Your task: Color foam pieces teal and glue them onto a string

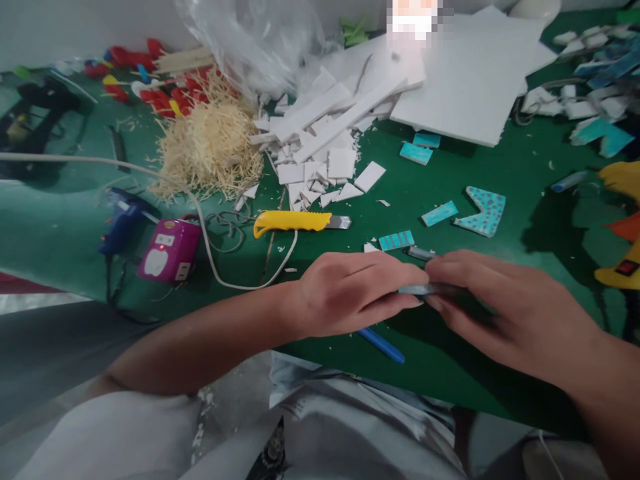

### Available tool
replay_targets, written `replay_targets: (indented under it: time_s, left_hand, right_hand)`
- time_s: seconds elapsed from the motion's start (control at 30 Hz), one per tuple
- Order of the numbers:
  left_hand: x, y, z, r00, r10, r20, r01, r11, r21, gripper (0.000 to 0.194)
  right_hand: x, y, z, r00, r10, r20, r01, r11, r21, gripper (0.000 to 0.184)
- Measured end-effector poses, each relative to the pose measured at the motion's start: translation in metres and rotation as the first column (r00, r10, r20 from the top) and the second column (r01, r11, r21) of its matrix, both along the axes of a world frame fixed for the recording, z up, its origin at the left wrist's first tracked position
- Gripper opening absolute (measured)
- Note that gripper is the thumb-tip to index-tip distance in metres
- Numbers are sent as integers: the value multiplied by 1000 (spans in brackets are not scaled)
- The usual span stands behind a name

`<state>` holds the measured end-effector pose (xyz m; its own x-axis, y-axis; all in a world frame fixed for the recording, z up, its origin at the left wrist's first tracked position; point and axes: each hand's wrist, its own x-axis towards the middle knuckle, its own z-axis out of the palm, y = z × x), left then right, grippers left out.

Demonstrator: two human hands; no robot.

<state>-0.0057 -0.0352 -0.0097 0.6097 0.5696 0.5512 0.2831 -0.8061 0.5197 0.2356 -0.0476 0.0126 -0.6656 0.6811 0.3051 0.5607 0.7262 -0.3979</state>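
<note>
My left hand (357, 290) is closed, its fingers stretched to the right and pressed against a thin grey-blue piece (414, 290). From the right, my right hand (520, 310) pinches the same piece, or something joined to it; the palm side is dark and its shape is mostly hidden. Just beyond the fingertips lies a small grey stick-like item (421, 253). Beside it is a turquoise foam strip with dark stripes (396, 241). Below my left hand, a blue pen-like stick (381, 345) is partly covered. A yellow utility knife (293, 221) with its blade out rests beyond my left wrist.
A turquoise strip (440, 213) and a dotted V-shaped piece (485, 212) lie farther off. White foam scraps (343, 163), a straw heap (207, 140) and white boards (465, 80) fill the back. A magenta power box (170, 252), blue glue gun (125, 217) and white cable (205, 233) are left.
</note>
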Motion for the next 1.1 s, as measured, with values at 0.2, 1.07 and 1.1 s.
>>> replay_targets:
  time_s: [0.2,1.07,1.1]
  left_hand:
    - [-14,7,13,996,91,5,-91,994,58,31]
    - [1,0,10,998,17,-58,-26,985,-168,16]
    - [2,0,11,999,16,-50,-25,980,-198,16]
  right_hand:
    - [2,2,-2,998,-50,40,48,998,48,14]
    - [-2,-8,-7,984,-50,172,-1,959,284,31]
    - [-3,-9,-6,984,-59,167,9,957,290,32]
